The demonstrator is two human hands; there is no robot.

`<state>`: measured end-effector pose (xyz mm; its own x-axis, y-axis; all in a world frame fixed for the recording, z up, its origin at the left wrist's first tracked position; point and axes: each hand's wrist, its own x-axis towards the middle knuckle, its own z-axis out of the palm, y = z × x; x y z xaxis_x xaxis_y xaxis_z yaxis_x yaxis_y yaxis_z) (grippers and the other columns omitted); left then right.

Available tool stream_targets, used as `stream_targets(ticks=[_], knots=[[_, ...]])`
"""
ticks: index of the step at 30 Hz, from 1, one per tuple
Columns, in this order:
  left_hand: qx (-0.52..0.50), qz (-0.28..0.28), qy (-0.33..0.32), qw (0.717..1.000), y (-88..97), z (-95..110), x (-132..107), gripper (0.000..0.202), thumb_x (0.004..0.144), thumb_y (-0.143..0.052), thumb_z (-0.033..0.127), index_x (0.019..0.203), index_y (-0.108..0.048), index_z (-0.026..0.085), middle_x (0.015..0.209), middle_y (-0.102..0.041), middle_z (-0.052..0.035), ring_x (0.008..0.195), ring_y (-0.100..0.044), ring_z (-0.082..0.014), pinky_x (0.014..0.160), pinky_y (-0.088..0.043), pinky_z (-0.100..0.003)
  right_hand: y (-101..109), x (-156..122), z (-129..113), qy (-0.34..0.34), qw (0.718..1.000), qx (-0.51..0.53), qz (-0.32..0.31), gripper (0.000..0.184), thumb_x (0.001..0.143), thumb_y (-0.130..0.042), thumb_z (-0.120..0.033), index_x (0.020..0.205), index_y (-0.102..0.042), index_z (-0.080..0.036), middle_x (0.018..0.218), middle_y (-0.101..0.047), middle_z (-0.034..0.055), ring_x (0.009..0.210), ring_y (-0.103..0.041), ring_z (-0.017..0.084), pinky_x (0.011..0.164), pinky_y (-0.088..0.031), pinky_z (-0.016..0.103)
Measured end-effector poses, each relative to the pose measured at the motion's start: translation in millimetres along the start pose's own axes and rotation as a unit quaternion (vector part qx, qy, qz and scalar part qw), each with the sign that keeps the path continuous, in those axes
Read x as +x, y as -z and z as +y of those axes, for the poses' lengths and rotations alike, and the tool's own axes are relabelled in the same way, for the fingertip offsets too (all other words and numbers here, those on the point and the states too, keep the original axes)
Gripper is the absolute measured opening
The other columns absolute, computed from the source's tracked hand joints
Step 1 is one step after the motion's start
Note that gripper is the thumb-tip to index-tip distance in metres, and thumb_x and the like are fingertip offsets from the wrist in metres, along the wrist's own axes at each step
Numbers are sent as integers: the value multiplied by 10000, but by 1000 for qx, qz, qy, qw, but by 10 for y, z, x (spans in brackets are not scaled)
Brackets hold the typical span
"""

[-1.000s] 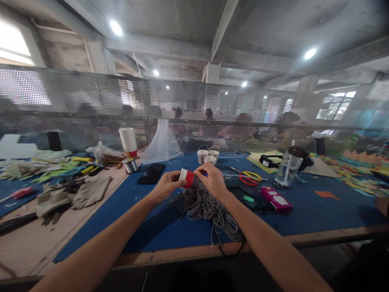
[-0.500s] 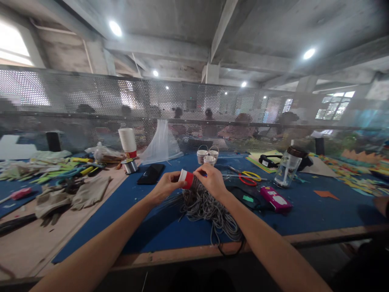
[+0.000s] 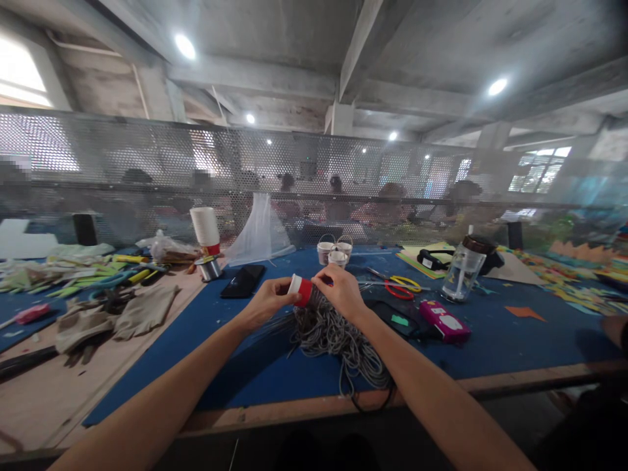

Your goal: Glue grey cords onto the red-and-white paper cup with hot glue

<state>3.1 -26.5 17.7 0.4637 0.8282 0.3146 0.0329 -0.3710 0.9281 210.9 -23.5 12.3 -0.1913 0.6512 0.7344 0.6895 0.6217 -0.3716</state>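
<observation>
Tilting sideways near the middle of the frame, a small red-and-white cup (image 3: pixel 300 290) sits in the pinch of the left hand (image 3: pixel 269 299), thumb and fingers clasping its white end. The left forearm slants up from the lower left corner. The right hand (image 3: pixel 341 288) comes from the lower right, its back showing and its fingers bent, thumb and fingertip drawn together by the cup's red end; what lies between those fingertips I cannot tell.

Directly below them spreads one tangled heap of thin grey cord (image 3: pixel 338 337), on a blue table covering (image 3: pixel 235 366). Just above the right hand stand three little whitish buckets with thin arched handles (image 3: pixel 325 253). One black rectangular phone (image 3: pixel 243 281) lies left of centre, near one stack of white paper cups (image 3: pixel 203 227). Right of centre are scissors with red and yellow handles (image 3: pixel 405 286), one clear dark-lidded bottle (image 3: pixel 462 273) and one magenta box (image 3: pixel 444 322), whose pale printed markings are too blurred to read.
</observation>
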Motion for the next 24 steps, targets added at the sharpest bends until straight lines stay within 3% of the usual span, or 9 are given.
stream_targets(ticks=[9, 14, 19, 24], knots=[[-2, -7, -1, 1000, -1, 1, -3, 349, 724, -740, 325, 1023, -746, 145, 925, -738, -66, 862, -646, -240, 837, -473, -337, -34, 8, 57, -20, 1000, 13, -5, 157, 892, -613, -346, 841, -705, -230, 844, -673, 14, 756, -617, 150, 703, -444, 247], [-5, 0, 3, 1000, 9, -35, 13, 391, 710, -751, 358, 1031, -738, 137, 926, -736, -70, 882, -647, -250, 850, -469, -344, -47, 35, 101, -47, 997, 63, 3, 263, 929, -554, -406, 860, -738, -231, 865, -700, 22, 811, -636, 164, 751, -459, 252], [-33, 38, 2, 999, 41, -65, 34, 397, 683, -784, 367, 1006, -737, 139, 934, -740, -72, 874, -645, -233, 852, -462, -327, -5, 54, 84, -54, 991, 125, 1, 406, 999, -387, -450, 1004, -726, -227, 997, -715, 44, 952, -648, 176, 863, -464, 276], [-77, 61, -2, 995, 69, -104, 45, 389, 699, -786, 344, 1014, -725, 122, 936, -730, -84, 880, -640, -226, 859, -462, -335, -21, 41, 60, -88, 980, 174, -49, 400, 964, -449, -509, 1138, -666, -221, 1122, -695, 63, 1021, -648, 192, 911, -472, 313]])
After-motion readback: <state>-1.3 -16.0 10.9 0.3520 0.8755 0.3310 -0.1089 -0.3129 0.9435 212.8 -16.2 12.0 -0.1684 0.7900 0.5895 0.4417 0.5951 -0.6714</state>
